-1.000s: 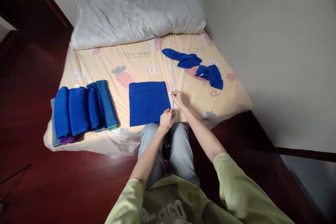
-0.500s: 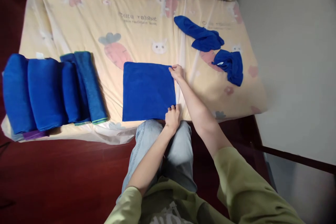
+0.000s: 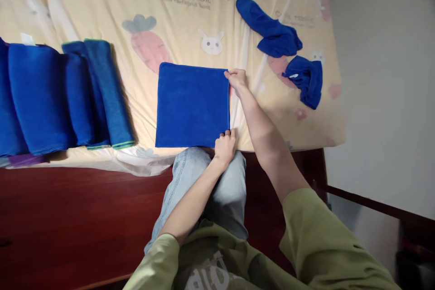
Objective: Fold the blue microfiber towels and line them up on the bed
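A blue cloth (image 3: 192, 106), flat and nearly square, lies on the bed in front of my knees. My right hand (image 3: 237, 79) pinches its far right corner between thumb and fingers. At the near right corner, my left hand (image 3: 225, 147) has its fingers curled on the cloth's edge; the thumb is hidden. Beyond my right hand lie two crumpled blue cloths, one longer (image 3: 270, 31) and one smaller with a small white tag (image 3: 307, 80).
Several folded blue cloths (image 3: 39, 99) stand side by side at the left, with green-edged ones (image 3: 108, 95) and a purple one (image 3: 29, 159). The patterned bed sheet (image 3: 183, 36) ends at my knees. A grey wall (image 3: 380, 77) is at the right.
The view has tipped downward and come a little closer. Both hands remain at the right corners of the flat cloth, which keeps its shape.
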`<state>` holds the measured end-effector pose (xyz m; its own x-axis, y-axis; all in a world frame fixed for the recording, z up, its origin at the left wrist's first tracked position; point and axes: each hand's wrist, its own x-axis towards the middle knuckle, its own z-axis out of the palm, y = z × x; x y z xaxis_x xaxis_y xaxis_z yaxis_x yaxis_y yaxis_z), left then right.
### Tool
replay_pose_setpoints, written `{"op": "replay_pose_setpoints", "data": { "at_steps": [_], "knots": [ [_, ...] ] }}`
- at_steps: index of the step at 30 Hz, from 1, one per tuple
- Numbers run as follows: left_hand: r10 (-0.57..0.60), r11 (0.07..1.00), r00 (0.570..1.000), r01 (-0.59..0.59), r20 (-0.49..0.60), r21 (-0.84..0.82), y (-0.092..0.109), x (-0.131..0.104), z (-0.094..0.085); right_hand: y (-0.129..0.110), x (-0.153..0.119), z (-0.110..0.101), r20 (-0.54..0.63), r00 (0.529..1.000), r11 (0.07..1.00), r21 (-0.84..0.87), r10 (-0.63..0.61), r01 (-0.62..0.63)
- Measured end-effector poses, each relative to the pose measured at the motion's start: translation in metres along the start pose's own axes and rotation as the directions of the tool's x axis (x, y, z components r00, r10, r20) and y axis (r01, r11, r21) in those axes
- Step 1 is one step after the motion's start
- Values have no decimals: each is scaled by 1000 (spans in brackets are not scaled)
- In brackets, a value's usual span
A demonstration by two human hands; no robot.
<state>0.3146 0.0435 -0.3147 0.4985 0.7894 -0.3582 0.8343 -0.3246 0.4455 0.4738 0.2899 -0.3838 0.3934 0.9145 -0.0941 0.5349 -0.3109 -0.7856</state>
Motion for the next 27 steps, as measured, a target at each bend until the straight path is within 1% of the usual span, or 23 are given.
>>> {"op": "replay_pose_setpoints", "data": {
  "at_steps": [3,6,8,11,13,15,16,18,20,22,23,25,27],
  "knots": [
    [62,998,998,-62,-13,11,1,-1,-2,4,4,-4,-65,998,999,-42,-11,9],
    [90,996,996,-90,7,28,2,-1,-4,17,8,-1,-64,995,991,-112,-82,74],
    [103,994,994,-104,31,35,3,0,-4,29,9,4,-57,985,978,-140,-165,156],
    [116,992,991,-119,61,47,5,1,-3,40,7,13,-72,935,932,-139,-348,336],
    [113,991,991,-117,66,60,6,2,-2,37,-1,16,-97,902,897,-190,-421,398],
    [115,991,992,-118,55,58,7,2,-3,25,-16,16,-89,889,864,-298,-449,406],
    [125,991,992,-126,35,51,7,2,-3,16,-27,16,-66,885,841,-352,-460,411],
    [156,987,987,-154,-47,35,8,2,-2,1,-50,17,27,873,784,-429,-486,450],
    [170,985,974,-167,-151,29,9,1,3,-8,-72,19,153,864,740,-459,-480,492],
    [133,991,970,-133,-202,15,10,-1,13,-9,-87,20,249,875,738,-471,-414,483],
    [103,995,975,-105,-199,0,11,-2,19,-6,-90,20,271,889,748,-481,-370,457],
    [49,998,985,-55,-163,-32,16,-5,35,-1,-91,21,271,915,766,-503,-301,401],
    [17,997,990,-27,-138,-68,22,-6,49,3,-85,21,250,927,767,-523,-281,373]
  ]
}}
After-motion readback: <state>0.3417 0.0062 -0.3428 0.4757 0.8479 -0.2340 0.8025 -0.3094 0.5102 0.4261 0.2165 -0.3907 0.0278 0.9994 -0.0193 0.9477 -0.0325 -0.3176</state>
